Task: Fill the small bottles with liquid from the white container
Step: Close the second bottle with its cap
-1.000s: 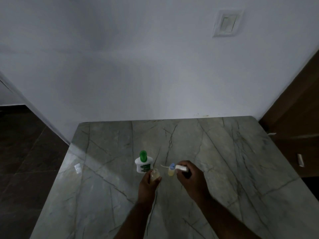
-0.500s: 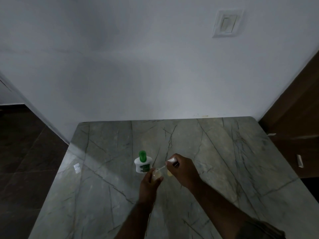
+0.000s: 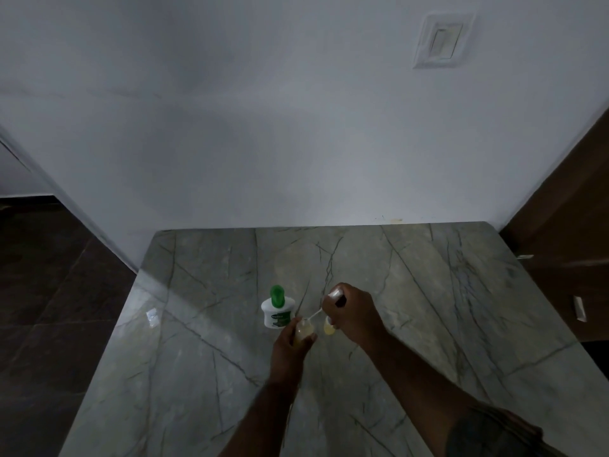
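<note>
A white container with a green cap (image 3: 277, 307) stands upright on the marble table (image 3: 428, 308). My left hand (image 3: 291, 341) grips a small clear bottle (image 3: 304, 330) of pale liquid just right of it. My right hand (image 3: 351, 313) holds a white dropper (image 3: 333, 296) by its bulb, tilted down to the left. The thin tip of the dropper (image 3: 314, 315) reaches the mouth of the held bottle. A second small bottle with yellowish liquid (image 3: 329, 328) stands on the table, partly hidden behind my right hand.
The table meets a white wall at its back edge, with a wall switch (image 3: 441, 39) high on the right. Dark floor (image 3: 49, 291) lies to the left, and a brown wooden panel (image 3: 566, 225) stands to the right of the table.
My right hand swung the dropper from beside the second bottle leftward and tilted it, bringing its tip to the mouth of the bottle in my left hand. That hand stayed put.
</note>
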Available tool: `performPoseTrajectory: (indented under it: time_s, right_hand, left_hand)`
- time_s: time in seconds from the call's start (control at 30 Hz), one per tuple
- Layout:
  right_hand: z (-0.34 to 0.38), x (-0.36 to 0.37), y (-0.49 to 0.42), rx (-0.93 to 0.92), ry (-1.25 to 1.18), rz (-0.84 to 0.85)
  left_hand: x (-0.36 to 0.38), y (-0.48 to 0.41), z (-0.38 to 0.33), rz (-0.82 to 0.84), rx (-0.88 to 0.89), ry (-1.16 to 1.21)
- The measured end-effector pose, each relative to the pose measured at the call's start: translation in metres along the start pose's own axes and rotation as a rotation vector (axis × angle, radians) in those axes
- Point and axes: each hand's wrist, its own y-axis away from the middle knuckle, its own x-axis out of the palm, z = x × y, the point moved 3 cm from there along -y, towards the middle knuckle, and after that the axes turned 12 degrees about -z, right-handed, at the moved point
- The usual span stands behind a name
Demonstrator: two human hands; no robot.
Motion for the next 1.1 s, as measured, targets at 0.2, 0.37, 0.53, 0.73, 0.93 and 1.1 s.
performPoseTrajectory:
  time_s: [0.2,0.37,0.53,0.73,0.93,1.1]
  right_hand:
    - [0.002,0.012,0.0,-0.115,0.076,0.175]
    - [0.008,0.019,-0.004,-0.24,0.171,0.3]
    - [0.012,0.03,-0.002,-0.335,0.296,0.305]
    - [0.014,0.038,-0.012,-0.378,0.47,0.37]
    - [0.005,0.044,-0.013,-0.285,0.722,0.229]
    - [0.006,0.043,-0.005,-0.368,0.441,0.461]
  left_hand:
    - [0.001,-0.004,-0.001,0.024,0.023,0.003]
    - [-0.001,-0.005,0.004,0.057,-0.002,0.012]
    - [0.0,-0.004,0.001,0.056,-0.007,0.023]
    - [-0.001,0.002,-0.002,0.08,0.04,0.002]
    - [0.002,0.004,0.0,0.083,0.045,0.011]
    - [0.001,0.001,0.0,0.087,0.064,0.017]
